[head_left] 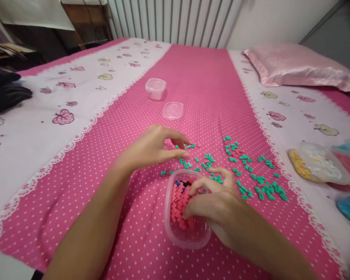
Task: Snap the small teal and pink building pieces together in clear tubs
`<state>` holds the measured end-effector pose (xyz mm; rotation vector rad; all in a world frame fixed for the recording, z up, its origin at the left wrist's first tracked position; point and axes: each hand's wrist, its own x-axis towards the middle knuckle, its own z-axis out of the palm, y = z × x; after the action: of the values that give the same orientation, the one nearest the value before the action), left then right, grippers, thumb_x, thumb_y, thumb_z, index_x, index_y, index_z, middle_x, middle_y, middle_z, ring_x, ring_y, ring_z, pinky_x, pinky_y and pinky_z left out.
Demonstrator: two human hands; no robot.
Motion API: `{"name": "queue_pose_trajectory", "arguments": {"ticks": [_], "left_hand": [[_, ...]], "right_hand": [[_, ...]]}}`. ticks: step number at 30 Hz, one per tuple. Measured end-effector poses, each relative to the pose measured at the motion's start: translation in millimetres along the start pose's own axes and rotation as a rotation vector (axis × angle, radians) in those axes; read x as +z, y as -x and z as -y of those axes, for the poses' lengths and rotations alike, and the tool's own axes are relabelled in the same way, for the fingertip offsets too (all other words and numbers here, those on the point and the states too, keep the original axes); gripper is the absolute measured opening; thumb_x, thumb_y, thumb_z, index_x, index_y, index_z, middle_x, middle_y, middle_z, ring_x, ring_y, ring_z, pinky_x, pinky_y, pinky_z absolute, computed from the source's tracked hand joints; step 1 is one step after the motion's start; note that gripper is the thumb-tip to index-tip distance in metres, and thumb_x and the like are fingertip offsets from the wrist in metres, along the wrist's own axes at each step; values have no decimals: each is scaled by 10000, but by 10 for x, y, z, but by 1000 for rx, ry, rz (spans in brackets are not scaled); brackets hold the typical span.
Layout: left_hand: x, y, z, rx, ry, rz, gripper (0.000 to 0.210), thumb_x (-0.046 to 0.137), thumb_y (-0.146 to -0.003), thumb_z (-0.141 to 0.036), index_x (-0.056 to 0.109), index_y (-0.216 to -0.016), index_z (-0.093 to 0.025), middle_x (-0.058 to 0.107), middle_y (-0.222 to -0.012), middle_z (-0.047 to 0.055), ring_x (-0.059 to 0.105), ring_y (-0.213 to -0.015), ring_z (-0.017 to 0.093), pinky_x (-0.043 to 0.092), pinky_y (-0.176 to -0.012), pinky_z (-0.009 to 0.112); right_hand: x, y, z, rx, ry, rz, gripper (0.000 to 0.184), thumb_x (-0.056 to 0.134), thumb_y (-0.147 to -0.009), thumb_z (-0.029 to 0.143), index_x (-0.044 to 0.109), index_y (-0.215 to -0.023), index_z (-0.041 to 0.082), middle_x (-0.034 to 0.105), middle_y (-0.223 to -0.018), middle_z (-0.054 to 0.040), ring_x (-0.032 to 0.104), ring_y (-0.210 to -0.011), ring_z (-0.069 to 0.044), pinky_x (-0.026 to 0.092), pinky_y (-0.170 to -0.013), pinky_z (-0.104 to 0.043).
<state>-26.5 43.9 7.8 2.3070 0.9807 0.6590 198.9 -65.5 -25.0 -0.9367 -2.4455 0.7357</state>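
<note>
My left hand (156,147) hovers over small green building blocks (186,164) scattered on the bed, its thumb and fingers apart with nothing visible between them. A clear plastic container (168,229) stands below it, holding red building blocks (177,204), many of them joined in strips. A few blue and black pieces (185,183) lie at its far end. My right hand (218,198) reaches into this container over its right rim. Its thumb and curled index finger close on the red blocks; the exact grip is partly hidden.
More green blocks (268,188) spread to the right, with a few red bits among them. Farther off are a lidded container (155,87) and a loose clear lid (173,111). Bags of coloured pieces (317,163) lie at right, a pillow (300,66) behind, a black glove (8,91) at left.
</note>
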Motion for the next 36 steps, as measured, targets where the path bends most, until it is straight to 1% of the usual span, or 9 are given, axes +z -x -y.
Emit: {"name": "queue_pose_trajectory", "arguments": {"ticks": [3,9,13,17,20,23,27,33,36], "left_hand": [[4,1,-1,6,-2,-9,272,765,-891,-395,792,-1075,-197,819,-967,18,754,-912,180,546,-809,270],[21,-11,-2,24,-24,-6,239,738,-911,-366,788,-1058,-185,818,-978,26,752,-901,170,542,-817,262],[30,-30,10,14,-71,-8,204,665,-958,-356,784,-1027,-205,816,-995,15,746,-909,165,537,-814,256],[69,-61,82,15,-248,61,244,566,-1003,-318,766,-1072,-195,794,-1071,56,724,-979,203,533,-906,332],[144,-90,186,27,-365,120,311,493,-1028,-296,736,-1193,-192,738,-1236,113,682,-1138,271,517,-1010,437],[246,-119,304,-6,-387,155,399,433,-1044,-292,652,-1360,-184,640,-1423,154,616,-1291,313,484,-1097,510],[345,-145,407,3,-389,169,423,414,-1040,-289,629,-1386,-173,606,-1480,148,574,-1367,308,453,-1159,510],[348,-172,378,2,-361,160,406,380,-1059,-323,679,-1295,-185,700,-1330,138,674,-1186,281,526,-1049,459],[340,-181,368,0,-350,153,401,382,-1058,-336,683,-1276,-187,708,-1297,141,677,-1154,285,529,-1016,458]], "right_hand": [[-49,23,27,-3,47,68,447,464,-773,-79,683,-919,282,755,-865,55,633,-970,-200,168,-1168,-540],[-119,9,88,-14,79,82,473,424,-752,-61,683,-935,289,727,-791,30,652,-919,-209,182,-1184,-570],[-236,16,-123,-10,39,-223,393,465,-861,24,679,-979,332,762,-911,37,676,-941,-216,371,-1051,-505],[-429,118,-693,295,162,-505,292,478,-908,139,717,-975,292,761,-1025,-27,673,-1025,-262,475,-931,-455],[-555,264,-1120,457,296,-578,254,499,-900,203,738,-983,226,749,-1033,-100,668,-1029,-300,481,-957,-482],[-598,373,-1370,533,355,-602,291,507,-909,205,745,-1074,185,739,-1097,-144,648,-1086,-323,459,-1009,-517],[-506,327,-1504,579,366,-567,317,532,-940,182,731,-1186,182,737,-1204,-146,641,-1138,-300,462,-1039,-506],[-387,142,-1547,609,350,-519,240,655,-979,362,701,-1125,177,725,-1107,-61,674,-1062,-233,508,-1004,-503],[-393,113,-1509,584,309,-499,180,650,-965,243,707,-1128,193,749,-1009,-41,699,-962,-214,525,-957,-454]]}}
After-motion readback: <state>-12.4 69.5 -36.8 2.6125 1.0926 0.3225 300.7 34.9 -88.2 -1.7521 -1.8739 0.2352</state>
